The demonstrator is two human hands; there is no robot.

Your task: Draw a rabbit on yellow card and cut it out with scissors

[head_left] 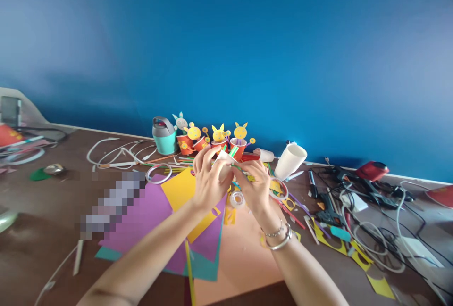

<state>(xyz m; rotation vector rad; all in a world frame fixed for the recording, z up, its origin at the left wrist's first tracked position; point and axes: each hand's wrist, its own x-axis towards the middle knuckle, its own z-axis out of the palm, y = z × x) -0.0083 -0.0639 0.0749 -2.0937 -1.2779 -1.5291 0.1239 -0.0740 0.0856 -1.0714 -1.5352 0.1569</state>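
At the left end of the brown table (31, 197) lies a shiny metal piece (54, 169); along the far edge, by the wall, a white cord (116, 165) trails toward a turquoise container (165, 143) with a grey top. Nearer, a purple sheet (138, 221) overlaps a teal sheet (203, 270), with a yellow sheet (177, 188) on top. Four paper animal figures (240, 131) with red cups stand in a row near the far edge. In front of them, above the table's middle, the left hand (208, 178) holds a small white cup (223, 167) — fingers curled around it — and green strips (234, 151) show at its top. The right hand (256, 186) meets its right side, thumb and forefinger drawn close together; what they pinch cannot be told. Below them are a tape roll (232, 199) and a peach sheet (244, 259). Farther right, a tall white cup (288, 164) leans near the far edge, then a marker (312, 184), a glue gun (329, 211) and, toward the right end, tangled cords.
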